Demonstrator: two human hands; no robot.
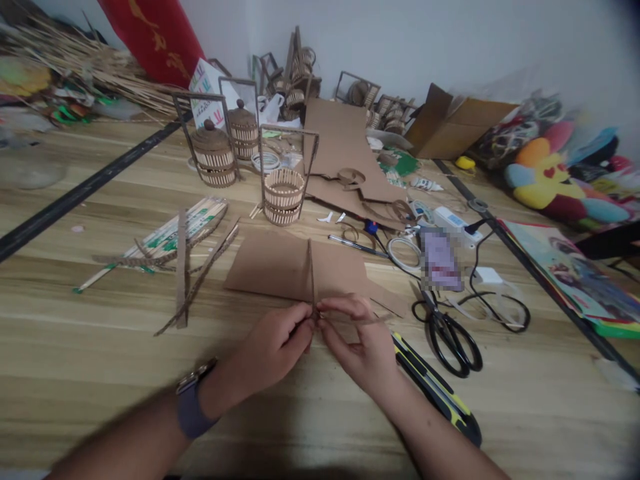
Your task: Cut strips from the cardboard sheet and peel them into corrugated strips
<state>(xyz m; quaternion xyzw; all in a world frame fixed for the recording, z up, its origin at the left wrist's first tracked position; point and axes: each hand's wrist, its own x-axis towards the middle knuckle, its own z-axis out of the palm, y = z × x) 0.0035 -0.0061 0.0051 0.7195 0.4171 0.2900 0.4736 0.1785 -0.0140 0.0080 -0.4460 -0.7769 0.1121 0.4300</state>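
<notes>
Beside the cardboard (273,263) edge, fingers (350,307) on strip (312,275).

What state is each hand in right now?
Left hand: closed, pinching a thin cardboard strip.
Right hand: closed, pinching at the strip's near end.

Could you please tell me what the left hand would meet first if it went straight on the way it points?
Probably the right hand, just beyond the thin brown strip that the left hand seems to pinch, though depth there is unclear.
</notes>
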